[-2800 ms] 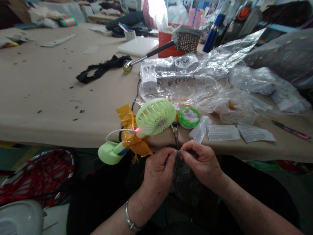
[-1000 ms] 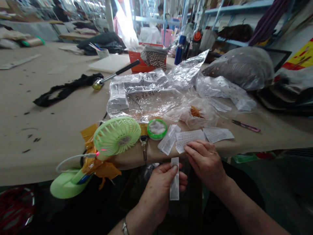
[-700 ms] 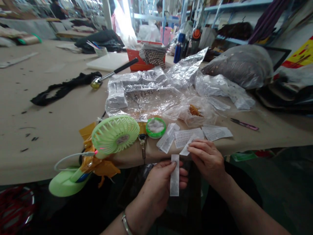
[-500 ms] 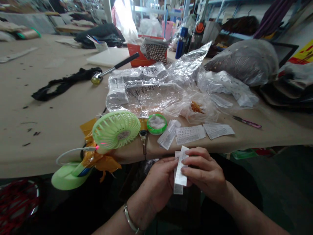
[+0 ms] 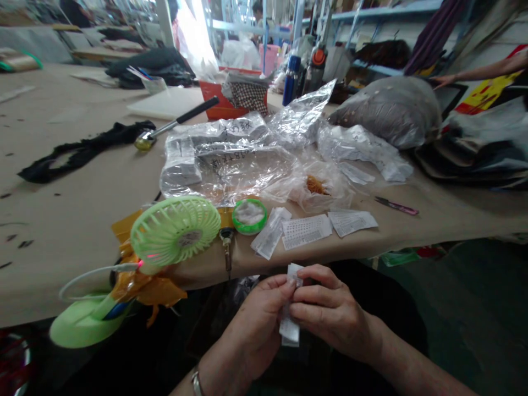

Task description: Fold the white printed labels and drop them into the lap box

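Note:
Just off the table's front edge, both hands hold a small stack of narrow white printed labels (image 5: pixel 290 328). My left hand (image 5: pixel 262 308) is closed round them from the left, its thumb pressed on the upper part. From the right, the fingers of my right hand (image 5: pixel 332 308) close on the labels' face and edge. Fingers hide the middle of the stack. On the table just beyond lie three groups of printed labels: a left pile (image 5: pixel 270 232), a middle pile (image 5: pixel 307 231) and a right pile (image 5: pixel 352 221).
A green fan (image 5: pixel 175 230) is taped at the table edge, beside a green-rimmed tub of white fluff (image 5: pixel 249 214). Behind lie clear plastic bags (image 5: pixel 247 173) and a bag with orange elastics (image 5: pixel 317 186). Pink-handled snips (image 5: pixel 396 205) lie right. Another person's arm (image 5: pixel 482 72) reaches in at far right.
The upper label, held askew before, now lies nearly in line with those beneath, and my left thumb has moved onto it. The view has shifted right; another person's arm has appeared.

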The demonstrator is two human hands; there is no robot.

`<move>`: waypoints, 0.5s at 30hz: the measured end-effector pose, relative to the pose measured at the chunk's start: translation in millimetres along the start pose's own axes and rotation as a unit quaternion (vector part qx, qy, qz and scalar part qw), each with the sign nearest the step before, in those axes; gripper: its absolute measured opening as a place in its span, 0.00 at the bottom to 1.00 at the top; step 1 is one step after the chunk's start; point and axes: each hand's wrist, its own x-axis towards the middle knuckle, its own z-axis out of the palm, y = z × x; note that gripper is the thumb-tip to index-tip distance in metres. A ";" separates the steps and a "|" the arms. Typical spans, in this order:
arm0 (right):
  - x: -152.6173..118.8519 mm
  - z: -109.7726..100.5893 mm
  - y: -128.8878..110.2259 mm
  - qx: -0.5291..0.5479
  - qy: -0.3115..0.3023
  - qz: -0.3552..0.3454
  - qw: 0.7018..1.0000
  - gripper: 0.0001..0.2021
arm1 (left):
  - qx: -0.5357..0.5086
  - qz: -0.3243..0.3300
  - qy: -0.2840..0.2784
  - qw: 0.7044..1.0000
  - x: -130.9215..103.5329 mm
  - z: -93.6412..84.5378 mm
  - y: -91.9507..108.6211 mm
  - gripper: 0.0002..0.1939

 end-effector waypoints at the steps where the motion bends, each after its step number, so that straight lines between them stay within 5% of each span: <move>1: -1.3 -5.7 3.2 -0.013 0.004 0.011 1.000 0.08 | 0.011 -0.002 0.012 1.000 0.3 0.0 -0.1 0.08; 5: -14.9 -32.4 32.9 -0.193 0.069 0.135 0.969 0.18 | 0.061 -0.029 0.043 0.997 2.9 -2.3 -1.9 0.10; 8: -29.3 -44.3 57.0 -0.323 0.039 0.204 0.923 0.24 | 0.068 -0.030 0.049 0.996 4.7 -3.1 -4.6 0.10; 11: -40.0 -46.2 67.6 -0.347 -0.001 0.202 0.916 0.19 | 0.069 -0.035 0.048 0.996 5.6 -2.2 -7.0 0.10; 15: -47.2 -46.4 70.4 -0.320 0.043 0.171 0.931 0.15 | 0.077 -0.033 0.056 0.995 6.0 -1.5 -8.1 0.10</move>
